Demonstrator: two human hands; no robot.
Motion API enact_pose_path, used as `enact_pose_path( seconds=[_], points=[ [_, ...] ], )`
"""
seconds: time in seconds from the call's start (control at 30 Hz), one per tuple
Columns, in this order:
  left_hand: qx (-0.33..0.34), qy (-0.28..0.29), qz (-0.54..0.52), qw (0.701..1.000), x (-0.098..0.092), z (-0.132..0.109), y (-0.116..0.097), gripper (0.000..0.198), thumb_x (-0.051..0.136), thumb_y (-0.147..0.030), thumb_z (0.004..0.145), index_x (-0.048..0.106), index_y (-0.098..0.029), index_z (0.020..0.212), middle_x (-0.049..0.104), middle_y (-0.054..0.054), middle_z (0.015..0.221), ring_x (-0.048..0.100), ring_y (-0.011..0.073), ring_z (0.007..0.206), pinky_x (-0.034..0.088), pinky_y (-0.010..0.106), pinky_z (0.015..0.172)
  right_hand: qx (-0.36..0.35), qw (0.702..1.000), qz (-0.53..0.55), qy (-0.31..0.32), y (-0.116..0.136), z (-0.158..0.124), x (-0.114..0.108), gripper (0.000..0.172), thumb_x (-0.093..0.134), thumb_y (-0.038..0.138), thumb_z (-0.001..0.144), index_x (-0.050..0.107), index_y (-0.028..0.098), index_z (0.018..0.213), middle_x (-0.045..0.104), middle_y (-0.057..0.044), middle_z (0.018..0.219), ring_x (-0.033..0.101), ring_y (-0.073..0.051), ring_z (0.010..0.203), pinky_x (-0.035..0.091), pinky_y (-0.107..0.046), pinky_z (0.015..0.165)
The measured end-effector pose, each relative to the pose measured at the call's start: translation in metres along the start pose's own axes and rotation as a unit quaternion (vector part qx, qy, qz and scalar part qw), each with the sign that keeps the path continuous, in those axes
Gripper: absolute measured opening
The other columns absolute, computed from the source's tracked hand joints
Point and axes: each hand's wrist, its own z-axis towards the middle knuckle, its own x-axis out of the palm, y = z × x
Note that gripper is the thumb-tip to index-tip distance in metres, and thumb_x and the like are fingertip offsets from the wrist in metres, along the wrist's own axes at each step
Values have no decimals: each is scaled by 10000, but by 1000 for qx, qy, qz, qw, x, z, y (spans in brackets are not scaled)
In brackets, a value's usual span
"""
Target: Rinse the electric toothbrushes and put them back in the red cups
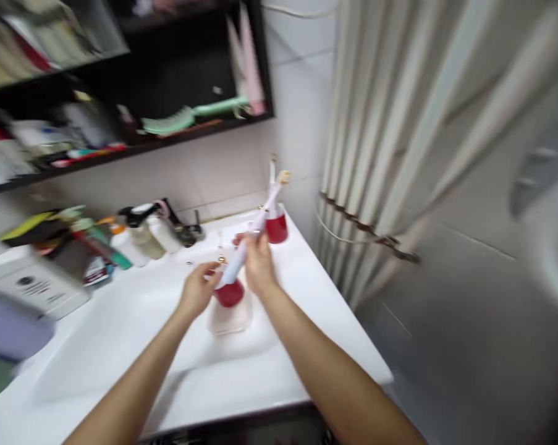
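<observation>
A pale lilac-blue electric toothbrush (pixel 235 266) slants across the sink, brush head up. My right hand (pixel 259 262) is closed round its handle. The handle's lower end overlaps a red cup (pixel 230 295); whether it is inside the cup is blurred. My left hand (pixel 199 289) pinches the cup's rim from the left with thumb and fingers. Under the cup, a pale pink tray (pixel 227 321) shows at the basin's right side. A second red-and-white cup (pixel 277 228) stands on the back right corner, with a white toothbrush (pixel 272 168) upright in it.
The white sink (pixel 121 346) fills the counter. Behind it stand a dark faucet (pixel 186 233), several bottles (pixel 151 241) and a white box (pixel 47 284). A dark shelf (pixel 181 139) with a green comb (pixel 170 122) hangs above. White pipes (pixel 376 123) run down the right wall.
</observation>
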Motion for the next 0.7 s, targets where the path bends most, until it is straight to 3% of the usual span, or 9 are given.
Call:
enact_pose_path(
  seconds=[0.13,0.27,0.37,0.47,0.7],
  points=[
    [57,-11,85,995,0,-2,47,234,522,-228,566,537,-173,793,507,46,870,461,173,805,353,293,718,-34,998,-41,19,-11,24,19,174,280,334,732,299,211,854,483,-6,827,516,-83,712,405,-225,645],
    [116,36,178,976,1,-5,63,145,508,-149,552,548,-171,690,501,52,889,401,190,883,321,292,762,-41,985,-157,54,-38,30,38,168,385,312,705,403,182,811,517,10,701,512,-104,660,405,-255,634],
    [149,75,203,965,2,-2,65,139,431,-86,580,526,-171,634,518,37,742,423,168,796,347,264,691,-32,962,-258,82,-59,33,39,200,434,280,705,450,152,858,524,13,678,507,-105,616,413,-274,584],
    [172,76,208,960,2,5,63,144,405,-86,592,510,-170,642,507,33,688,430,163,741,354,255,631,-18,932,-346,104,-68,38,33,207,416,274,734,477,128,868,531,-5,760,510,-97,639,419,-282,586],
    [223,52,246,942,6,54,26,136,390,-145,638,518,-165,681,518,57,745,426,181,786,350,266,652,0,869,-484,101,-49,80,23,235,382,285,753,471,143,918,518,-33,902,509,-121,754,419,-317,655]
  ],
)
